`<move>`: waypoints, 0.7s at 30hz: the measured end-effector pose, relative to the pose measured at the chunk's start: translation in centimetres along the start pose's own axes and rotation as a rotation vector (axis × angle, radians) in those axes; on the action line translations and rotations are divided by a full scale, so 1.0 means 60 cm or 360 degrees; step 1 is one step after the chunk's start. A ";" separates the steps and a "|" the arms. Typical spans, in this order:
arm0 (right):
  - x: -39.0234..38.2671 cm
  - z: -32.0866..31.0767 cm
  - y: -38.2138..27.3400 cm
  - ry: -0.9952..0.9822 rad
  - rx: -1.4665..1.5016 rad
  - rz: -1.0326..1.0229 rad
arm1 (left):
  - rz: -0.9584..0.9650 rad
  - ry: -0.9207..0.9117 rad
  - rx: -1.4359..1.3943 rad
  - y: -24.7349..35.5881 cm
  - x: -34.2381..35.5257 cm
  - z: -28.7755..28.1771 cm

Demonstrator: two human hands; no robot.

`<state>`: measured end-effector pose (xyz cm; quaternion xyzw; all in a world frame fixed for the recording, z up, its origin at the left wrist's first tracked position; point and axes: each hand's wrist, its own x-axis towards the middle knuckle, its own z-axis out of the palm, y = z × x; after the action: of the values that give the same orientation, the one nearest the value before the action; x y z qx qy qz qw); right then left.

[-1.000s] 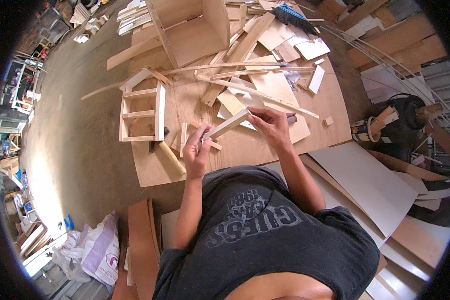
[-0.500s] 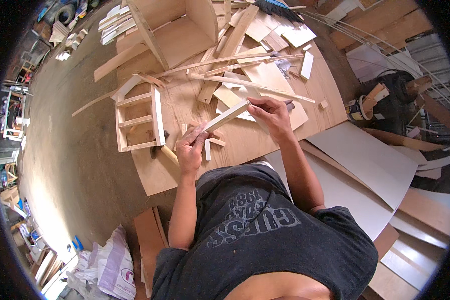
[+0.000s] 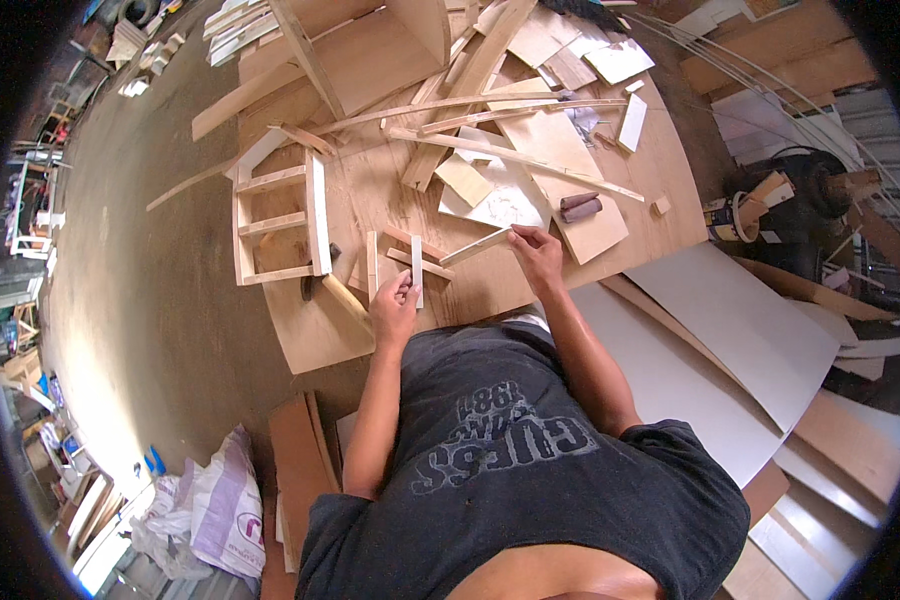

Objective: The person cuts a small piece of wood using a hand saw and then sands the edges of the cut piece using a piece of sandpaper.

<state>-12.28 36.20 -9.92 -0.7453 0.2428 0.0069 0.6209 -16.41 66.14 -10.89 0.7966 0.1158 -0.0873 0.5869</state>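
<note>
My right hand (image 3: pixel 537 257) pinches one end of a thin wooden strip (image 3: pixel 478 247), whose other end points left, close to the small wood pieces on the table. Lower and to the left, my left hand (image 3: pixel 396 302) has its fingers closed at a short white-faced strip (image 3: pixel 417 262), which stands out beyond the fingertips. Just left of it lies a narrow wooden strip (image 3: pixel 372 262). Between the hands, several short wood pieces (image 3: pixel 425 264) rest crossed on the plywood table (image 3: pixel 315 335). A small ladder-like wooden frame (image 3: pixel 319 220) lies farther left, beside a hammer's wooden handle (image 3: pixel 347 303).
Offcuts and long strips (image 3: pixel 515 158) cover the table's far part, near an open wooden box (image 3: pixel 380 70). A dark rolled piece (image 3: pixel 580 207) lies right of my right hand. White panels (image 3: pixel 715 310) lean at the right; a tub (image 3: pixel 738 218) stands beyond. A sack (image 3: pixel 225 515) lies lower left.
My left hand has let go of the wooden strip and moved to the white-faced strip. My right hand has lowered the wooden strip toward the table.
</note>
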 end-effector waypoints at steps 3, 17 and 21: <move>0.029 -0.018 0.052 0.0063 -0.0135 0.0048 | -0.0020 0.0047 0.0239 0.012 -0.010 0.010; 0.038 -0.005 0.010 -0.0045 -0.0731 -0.0214 | -0.0014 0.0409 0.0501 0.035 -0.045 0.066; 0.033 0.007 0.013 0.0126 -0.0812 -0.0780 | 0.0066 0.0504 0.0364 0.019 -0.050 0.053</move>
<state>-10.70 35.77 -11.34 -0.9122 0.0711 -0.1106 0.3880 -18.95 62.55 -9.96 0.8641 0.1795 0.0386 0.4687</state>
